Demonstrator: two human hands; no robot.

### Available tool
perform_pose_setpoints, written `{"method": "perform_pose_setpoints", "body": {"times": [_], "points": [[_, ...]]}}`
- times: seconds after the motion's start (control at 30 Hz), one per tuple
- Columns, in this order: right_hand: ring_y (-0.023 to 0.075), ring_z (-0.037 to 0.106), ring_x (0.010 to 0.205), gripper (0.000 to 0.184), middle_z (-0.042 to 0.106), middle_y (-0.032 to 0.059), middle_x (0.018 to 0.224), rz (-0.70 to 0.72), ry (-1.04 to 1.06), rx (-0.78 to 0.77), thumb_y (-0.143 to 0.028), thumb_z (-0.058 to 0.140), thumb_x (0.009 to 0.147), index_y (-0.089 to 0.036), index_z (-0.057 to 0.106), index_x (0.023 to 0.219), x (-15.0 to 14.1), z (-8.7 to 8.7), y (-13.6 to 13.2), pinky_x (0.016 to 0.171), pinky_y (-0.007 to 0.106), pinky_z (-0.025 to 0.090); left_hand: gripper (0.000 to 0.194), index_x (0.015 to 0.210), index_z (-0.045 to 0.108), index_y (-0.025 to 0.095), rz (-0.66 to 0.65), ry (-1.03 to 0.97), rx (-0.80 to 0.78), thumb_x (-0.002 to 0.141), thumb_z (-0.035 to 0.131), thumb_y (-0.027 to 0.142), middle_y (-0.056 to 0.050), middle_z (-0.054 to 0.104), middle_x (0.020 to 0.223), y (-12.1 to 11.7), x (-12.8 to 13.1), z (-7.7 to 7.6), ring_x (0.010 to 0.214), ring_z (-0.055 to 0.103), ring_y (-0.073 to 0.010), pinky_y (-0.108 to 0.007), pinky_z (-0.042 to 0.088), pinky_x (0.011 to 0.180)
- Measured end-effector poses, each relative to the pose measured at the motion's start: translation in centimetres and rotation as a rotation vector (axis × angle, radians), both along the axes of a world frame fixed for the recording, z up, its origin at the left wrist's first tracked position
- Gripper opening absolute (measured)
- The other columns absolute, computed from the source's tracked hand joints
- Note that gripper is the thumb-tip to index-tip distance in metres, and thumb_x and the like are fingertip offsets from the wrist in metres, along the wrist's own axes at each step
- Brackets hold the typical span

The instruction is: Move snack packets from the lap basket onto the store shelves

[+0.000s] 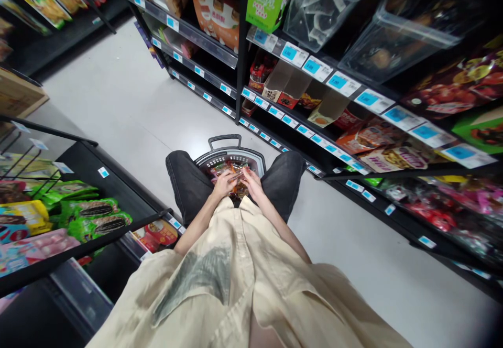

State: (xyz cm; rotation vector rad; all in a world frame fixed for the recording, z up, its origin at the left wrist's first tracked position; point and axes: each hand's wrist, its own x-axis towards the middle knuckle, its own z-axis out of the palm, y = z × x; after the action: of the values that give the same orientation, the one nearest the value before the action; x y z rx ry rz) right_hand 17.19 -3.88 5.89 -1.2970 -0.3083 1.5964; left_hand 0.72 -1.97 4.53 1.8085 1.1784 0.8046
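Note:
A dark grey shopping basket (pixel 260 160) stands on the floor between my knees, its handle (pixel 225 139) tipped toward the far side. Small shiny snack packets (pixel 220 169) in red, brown and green lie inside. Over the basket's near part, my left hand (pixel 225 183) has its fingers closed on a small wrapped snack packet (pixel 237 174). My right hand (pixel 251 182) meets it from the other side, fingers bent and pinching the same packet. The packet's exact kind is too small to make out.
Shelves with blue price tags (pixel 294 54) run along the right, with clear plastic bins (pixel 314 7) and snack bags (pixel 393 154). On the left, a rack holds green snack bags (pixel 98 217). A cardboard box (pixel 19 94) stands farther back. Pale floor (pixel 118 91) lies between.

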Motion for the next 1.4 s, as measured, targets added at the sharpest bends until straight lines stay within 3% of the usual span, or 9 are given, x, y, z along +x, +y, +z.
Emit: {"method": "perform_pose_setpoints", "body": {"times": [0.17,0.33,0.53,1.1,1.4], "points": [[0.0185,0.07,0.087,0.031,0.075,0.0034,0.091,-0.089,0.054,-0.023,-0.044,0.08,0.069,-0.023,0.066,0.086,0.2,-0.8,0.1,0.08,0.032,0.057,0.024,0.11,0.074,0.02,-0.118,0.062,0.129,0.093,0.057,0.024,-0.01,0.065,0.094,-0.3,0.3,0.2,0.091,0.059,-0.0223,-0.04,0.049,0.089],[0.0179,0.07,0.078,0.033,0.075,0.0021,0.083,-0.162,0.012,-0.029,-0.041,0.082,0.063,-0.022,0.065,0.083,0.4,-1.5,0.0,0.071,0.029,0.056,0.026,0.102,0.072,0.019,-0.196,0.118,0.238,0.096,0.047,0.02,-0.011,0.066,0.094,-0.4,0.4,0.7,0.091,0.055,-0.0227,-0.04,0.048,0.085],[0.0155,0.066,0.07,0.039,0.072,-0.0009,0.077,-0.155,-0.021,-0.007,-0.048,0.086,0.059,-0.022,0.067,0.082,0.5,-1.3,-0.1,0.062,0.026,0.051,0.027,0.091,0.072,0.019,-0.236,0.157,0.278,0.095,0.045,0.017,-0.01,0.063,0.087,-0.4,0.4,0.8,0.088,0.051,-0.0225,-0.036,0.046,0.078],[0.0098,0.051,0.051,0.039,0.063,-0.0065,0.059,-0.123,-0.095,-0.008,-0.047,0.087,0.058,-0.02,0.07,0.08,0.7,-0.8,-0.1,0.05,0.022,0.041,0.023,0.089,0.072,0.018,-0.252,0.17,0.303,0.094,0.05,0.015,-0.008,0.062,0.085,-0.5,0.1,0.2,0.086,0.05,-0.0214,-0.034,0.044,0.075],[0.0114,0.06,0.061,0.044,0.071,-0.0037,0.071,-0.209,-0.02,-0.013,-0.04,0.09,0.055,-0.02,0.071,0.088,0.5,-0.7,0.0,0.056,0.021,0.046,0.025,0.091,0.073,0.019,-0.289,0.236,0.388,0.092,0.05,0.009,-0.007,0.062,0.085,-0.5,0.2,-0.1,0.085,0.051,-0.0206,-0.032,0.045,0.073]]}}
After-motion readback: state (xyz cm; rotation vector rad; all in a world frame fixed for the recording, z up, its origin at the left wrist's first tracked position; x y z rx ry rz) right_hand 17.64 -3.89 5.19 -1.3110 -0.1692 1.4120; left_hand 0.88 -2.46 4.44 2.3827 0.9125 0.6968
